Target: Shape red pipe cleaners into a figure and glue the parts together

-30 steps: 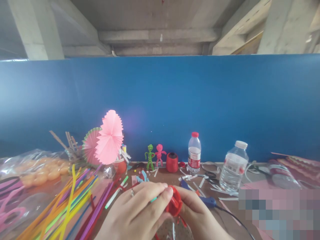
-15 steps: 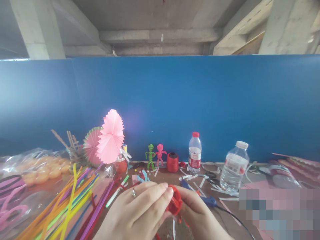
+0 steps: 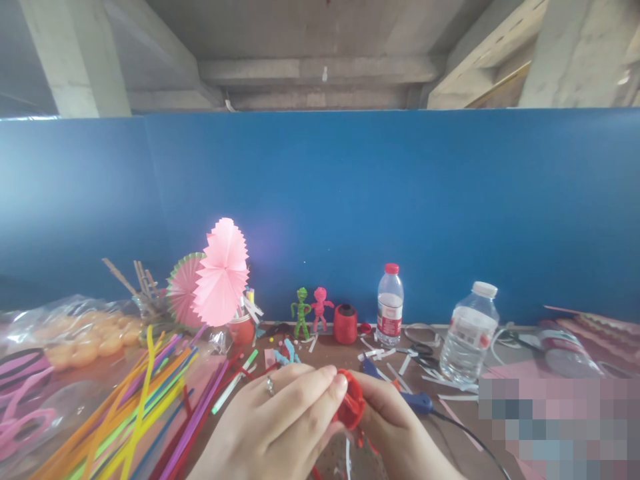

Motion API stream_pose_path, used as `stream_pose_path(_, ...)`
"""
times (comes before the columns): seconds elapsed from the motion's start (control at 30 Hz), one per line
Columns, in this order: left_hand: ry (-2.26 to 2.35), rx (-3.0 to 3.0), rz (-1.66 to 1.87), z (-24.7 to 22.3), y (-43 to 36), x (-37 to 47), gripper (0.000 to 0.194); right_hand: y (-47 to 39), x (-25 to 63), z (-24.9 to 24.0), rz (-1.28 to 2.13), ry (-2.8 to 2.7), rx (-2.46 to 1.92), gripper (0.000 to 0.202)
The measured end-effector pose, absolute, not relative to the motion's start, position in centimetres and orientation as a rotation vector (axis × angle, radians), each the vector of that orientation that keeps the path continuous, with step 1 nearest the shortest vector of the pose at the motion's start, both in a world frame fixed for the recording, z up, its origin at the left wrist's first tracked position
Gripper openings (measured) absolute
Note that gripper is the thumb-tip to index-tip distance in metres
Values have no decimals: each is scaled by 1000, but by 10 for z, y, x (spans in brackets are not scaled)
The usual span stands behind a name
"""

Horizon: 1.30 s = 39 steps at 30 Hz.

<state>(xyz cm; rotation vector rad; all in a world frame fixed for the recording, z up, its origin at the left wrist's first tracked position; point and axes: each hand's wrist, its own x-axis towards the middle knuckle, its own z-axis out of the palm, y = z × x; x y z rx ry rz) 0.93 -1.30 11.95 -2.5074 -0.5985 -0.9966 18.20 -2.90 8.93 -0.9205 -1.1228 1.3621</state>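
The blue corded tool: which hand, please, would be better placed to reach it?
Right, probably: the blue tool lies beside the right hand, farther from the left hand; both hold the red piece.

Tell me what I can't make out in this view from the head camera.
In the head view:
- Red piece: partly hidden by the left hand and right hand.
- Coloured strips: near ends cut off by the bottom edge.
- Red-capped bottle: label print too small.
- Lower right corner: blurred into squares.
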Motion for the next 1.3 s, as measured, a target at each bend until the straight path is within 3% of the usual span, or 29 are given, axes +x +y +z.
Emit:
stream_pose_path(0.2, -451, -2657, -1248, 120, -6, 13, 24, -26, 189, 79, 1294, -1288, -803, 32)
stream_pose_path(0.33, -525, -2911, -1623, 120, -2, 16, 36, -20, 195, 74, 1171, -1443, -684, 26)
stream_pose_path(0.5, -624, -3106, -1920, 122, -5, 20, 21, -16, 195, 76, 1126, -1541, -595, 22)
stream_pose_path(0.83, -693, -3279, -1901, 119, -4, 20, 17, -13, 200, 65, 917, -1652, -454, 20)
stream_pose_path(1.03, -794, -3391, -1583, 126, -4, 16, 21, -15, 199, 60, 951, -1664, -545, 19)
stream_pose_path(1.3, -1404, -3622, -1371, 135, -8, 16, 14, -11, 199, 77, 893, -1832, -811, 28)
